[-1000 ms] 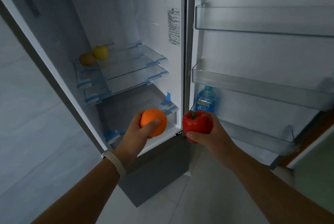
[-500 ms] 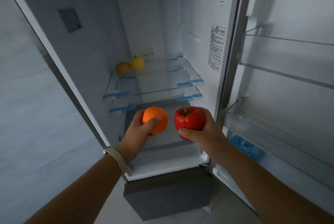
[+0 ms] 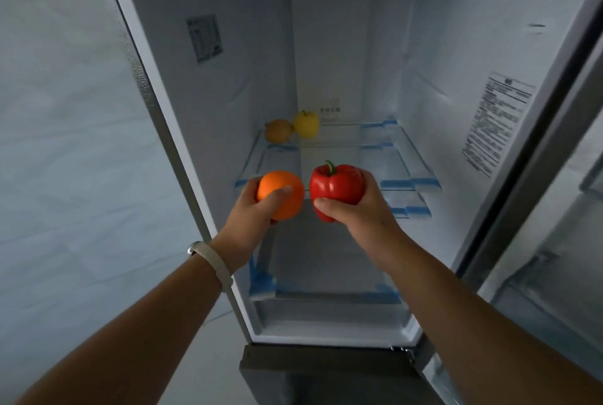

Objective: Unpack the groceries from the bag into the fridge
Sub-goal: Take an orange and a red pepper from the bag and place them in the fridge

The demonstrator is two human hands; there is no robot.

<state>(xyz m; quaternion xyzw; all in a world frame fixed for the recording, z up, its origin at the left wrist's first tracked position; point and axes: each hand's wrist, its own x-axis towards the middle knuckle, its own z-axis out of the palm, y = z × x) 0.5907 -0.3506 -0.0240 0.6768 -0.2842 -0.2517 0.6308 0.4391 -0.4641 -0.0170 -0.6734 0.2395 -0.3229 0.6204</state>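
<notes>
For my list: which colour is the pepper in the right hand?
The pepper is red with a green stem; head view.

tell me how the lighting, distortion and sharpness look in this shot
Head view: dim, bluish, flat light, with the orange and red pepper the most saturated things. Head view: the wide lens splays the straight sides of the fridge and stretches the forearms. Head view: the label on the right wall is too soft to read.
</notes>
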